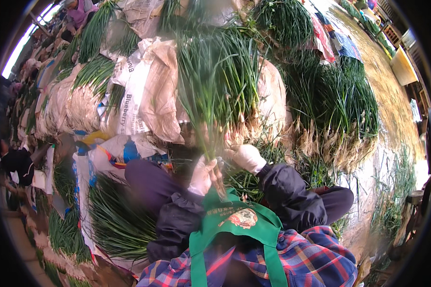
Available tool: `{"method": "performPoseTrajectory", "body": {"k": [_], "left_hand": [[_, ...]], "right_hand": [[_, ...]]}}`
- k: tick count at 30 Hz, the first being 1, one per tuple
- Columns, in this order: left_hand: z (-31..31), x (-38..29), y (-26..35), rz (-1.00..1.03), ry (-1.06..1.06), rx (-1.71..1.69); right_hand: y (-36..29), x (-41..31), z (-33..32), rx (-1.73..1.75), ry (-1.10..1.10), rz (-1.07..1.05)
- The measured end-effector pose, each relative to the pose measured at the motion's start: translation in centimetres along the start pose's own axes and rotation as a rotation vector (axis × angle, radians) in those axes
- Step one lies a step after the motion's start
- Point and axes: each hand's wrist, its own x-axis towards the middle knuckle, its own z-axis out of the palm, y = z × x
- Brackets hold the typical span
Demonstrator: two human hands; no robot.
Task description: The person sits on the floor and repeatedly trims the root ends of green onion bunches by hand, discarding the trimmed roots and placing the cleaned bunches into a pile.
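Observation:
My left hand (202,174), in a pale glove, is closed around the lower stalks of a small bunch of green onions (209,143). The roots hang below it over my green apron (233,215), and the leaves point away from me. My right hand (247,157), also gloved, is just right of the bunch with its fingertips near the stalks; whether it pinches anything cannot be told. Beyond both hands lies a pile of green onions (237,79) with roots toward me. Loose green leaves (248,181) lie between my knees. A blurred patch covers part of the bunch.
More green onions (337,97) are heaped to the right, beside a wet floor (391,93). Woven sacks (161,89) lie ahead to the left. Another bundle (118,219) rests beside my left knee. A person in dark clothing (18,166) is at the far left.

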Motion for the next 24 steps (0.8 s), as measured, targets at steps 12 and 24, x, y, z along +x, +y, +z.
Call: {"method": "performPoseTrajectory", "body": {"k": [12, 24], "left_hand": [[1.6, 0.6, -3.1, 0.193, 0.254, 0.208], [1.3, -3.7, 4.4, 0.128, 0.08, -0.064]], "right_hand": [[-2.4, 2.4, 7.5, 2.126, 0.266, 0.645], [3.9, 3.3, -0.6, -0.532, -0.261, -0.487]]}}
